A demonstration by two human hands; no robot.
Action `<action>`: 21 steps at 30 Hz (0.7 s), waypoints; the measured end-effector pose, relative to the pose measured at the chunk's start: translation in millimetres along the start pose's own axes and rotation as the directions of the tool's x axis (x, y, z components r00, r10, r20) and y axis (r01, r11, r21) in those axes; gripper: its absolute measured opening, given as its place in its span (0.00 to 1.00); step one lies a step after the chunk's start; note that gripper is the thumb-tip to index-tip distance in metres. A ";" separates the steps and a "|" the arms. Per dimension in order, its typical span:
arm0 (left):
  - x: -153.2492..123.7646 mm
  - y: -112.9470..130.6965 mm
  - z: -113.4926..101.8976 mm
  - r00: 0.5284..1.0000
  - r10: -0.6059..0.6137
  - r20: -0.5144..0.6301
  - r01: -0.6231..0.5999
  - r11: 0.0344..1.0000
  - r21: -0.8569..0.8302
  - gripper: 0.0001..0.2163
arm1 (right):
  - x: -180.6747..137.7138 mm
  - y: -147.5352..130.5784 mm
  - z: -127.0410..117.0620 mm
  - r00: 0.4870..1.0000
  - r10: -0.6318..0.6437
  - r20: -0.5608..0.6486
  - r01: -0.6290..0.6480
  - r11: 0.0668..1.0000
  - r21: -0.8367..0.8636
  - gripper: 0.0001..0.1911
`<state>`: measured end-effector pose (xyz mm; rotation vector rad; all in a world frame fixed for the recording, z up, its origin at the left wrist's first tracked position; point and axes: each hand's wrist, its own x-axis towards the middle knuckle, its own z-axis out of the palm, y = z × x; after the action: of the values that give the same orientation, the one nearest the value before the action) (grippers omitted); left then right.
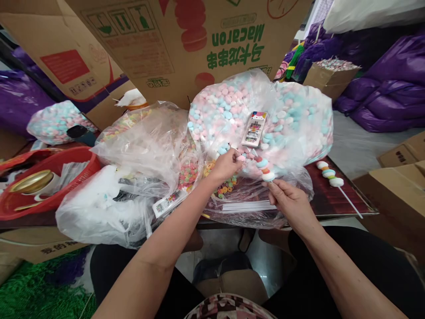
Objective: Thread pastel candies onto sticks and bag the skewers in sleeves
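Observation:
My right hand (288, 198) is closed around the lower end of a marshmallow skewer (264, 169), held upright and leaning a little. White, blue and pink marshmallows alternate on it with orange and red gummy rings. To its left, my left hand (227, 165) pinches a pink marshmallow (241, 158) at the fingertips, just apart from the skewer. Behind both hands lies a big clear bag of pastel marshmallows (288, 110). Colourful gummy rings (226, 188) show in a bag under my left wrist. White sticks (249, 205) lie in a bundle near the table's front edge.
A finished-looking skewer (330, 173) lies on the table's right end. A printed packet (254, 129) rests on the marshmallow bag. At left stand a red basket (84, 164) and a white plastic bag (102, 204). A large carton (186, 44) rises behind; open cartons (395, 195) stand at right.

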<state>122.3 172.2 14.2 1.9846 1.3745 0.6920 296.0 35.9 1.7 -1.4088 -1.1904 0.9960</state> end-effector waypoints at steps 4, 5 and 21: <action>-14.7 -3.4 6.2 0.991 -0.002 -0.132 -0.064 0.870 -0.489 0.09 | -6.2 -2.5 7.3 0.996 0.009 0.090 -0.005 0.999 -0.041 0.20; -20.1 -1.2 8.0 0.990 0.002 -0.144 -0.084 0.824 -0.561 0.10 | -7.4 -3.8 8.7 0.997 -0.008 0.071 0.012 0.999 -0.050 0.19; -106.6 24.9 32.6 0.995 -0.028 -0.096 -0.044 0.741 -0.670 0.14 | -5.7 -6.9 31.4 0.997 -0.063 -0.037 0.062 0.998 -0.018 0.14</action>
<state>126.9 58.7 3.2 1.3774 0.9605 1.1211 263.5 35.9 3.3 -1.3891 -1.2098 0.9144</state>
